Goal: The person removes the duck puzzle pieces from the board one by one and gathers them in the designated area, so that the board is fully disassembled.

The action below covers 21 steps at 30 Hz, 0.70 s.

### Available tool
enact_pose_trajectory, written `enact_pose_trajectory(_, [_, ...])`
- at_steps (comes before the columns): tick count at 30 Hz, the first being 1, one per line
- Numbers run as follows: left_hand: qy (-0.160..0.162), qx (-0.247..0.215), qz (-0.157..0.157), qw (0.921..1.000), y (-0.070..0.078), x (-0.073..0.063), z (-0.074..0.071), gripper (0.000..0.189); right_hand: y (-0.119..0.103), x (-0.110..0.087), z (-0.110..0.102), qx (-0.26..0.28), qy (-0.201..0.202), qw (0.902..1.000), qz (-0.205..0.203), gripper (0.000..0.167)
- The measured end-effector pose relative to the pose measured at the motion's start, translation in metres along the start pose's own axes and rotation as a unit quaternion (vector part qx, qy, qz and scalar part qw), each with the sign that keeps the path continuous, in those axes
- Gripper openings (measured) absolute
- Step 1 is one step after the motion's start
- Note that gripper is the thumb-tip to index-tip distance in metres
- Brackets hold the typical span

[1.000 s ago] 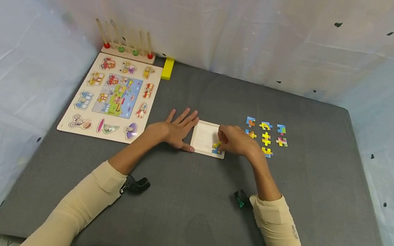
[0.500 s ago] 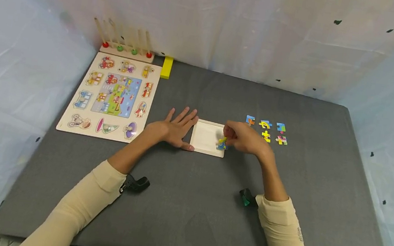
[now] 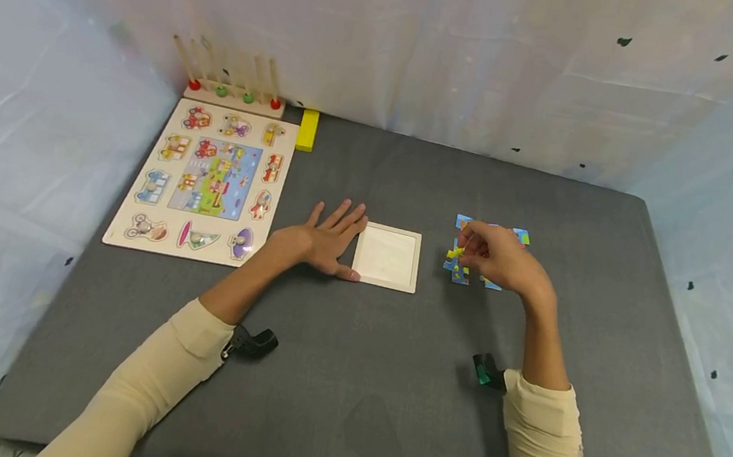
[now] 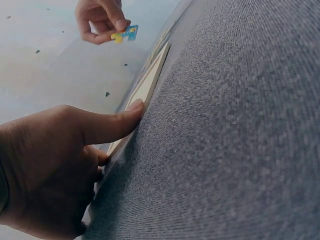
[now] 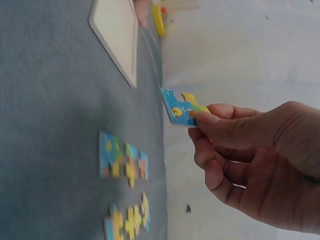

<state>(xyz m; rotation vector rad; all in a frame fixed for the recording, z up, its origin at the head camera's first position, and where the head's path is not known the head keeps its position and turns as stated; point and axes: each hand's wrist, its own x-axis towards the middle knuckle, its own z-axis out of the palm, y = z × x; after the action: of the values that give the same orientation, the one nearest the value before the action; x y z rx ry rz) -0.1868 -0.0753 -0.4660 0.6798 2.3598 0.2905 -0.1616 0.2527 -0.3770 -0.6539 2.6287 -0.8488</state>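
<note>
My right hand [image 3: 505, 258] pinches a blue and yellow jigsaw piece [image 5: 176, 107] between thumb and fingers. It holds the piece in the air, just over the loose jigsaw pieces [image 5: 114, 155], and covers part of them in the head view. A small square wooden puzzle tray [image 3: 386, 258] lies flat in front of me, its bare inside showing. At its left side rests my left hand [image 3: 326, 245], fingers spread and straight. The left wrist view shows that thumb [image 4: 127, 117] pressing on the tray's edge.
A large wooden picture puzzle board [image 3: 192, 248] lies to the left. Behind it stand a wooden peg rack [image 3: 233, 101] with red and green beads and a yellow block [image 3: 307, 130]. Pale sheeting [image 3: 431, 52] hangs round the grey table [image 3: 342, 411].
My right hand has lifted the jigsaw piece out of the tray's near right corner and carried it right, over the loose pieces. The left hand stays where it was.
</note>
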Motion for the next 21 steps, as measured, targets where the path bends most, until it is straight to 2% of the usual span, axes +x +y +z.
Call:
enact_pose_trajectory(8, [0.002, 0.002, 0.001, 1.0000, 0.000, 0.001, 0.000, 0.115, 0.015, -0.023, -0.023, -0.033, 0.038, 0.9986, 0.018, 0.014])
enact_pose_trajectory(16, [-0.002, 0.002, 0.000, 1.0000, 0.001, -0.001, 0.000, 0.114, 0.037, -0.041, -0.045, -0.047, 0.051, 0.9924, 0.101, 0.017])
enact_pose_trajectory(21, [0.002, 0.001, 0.002, 1.0000, 0.001, -0.001, -0.001, 0.114, 0.058, -0.047, -0.050, -0.063, 0.030, 0.9886, 0.133, 0.018])
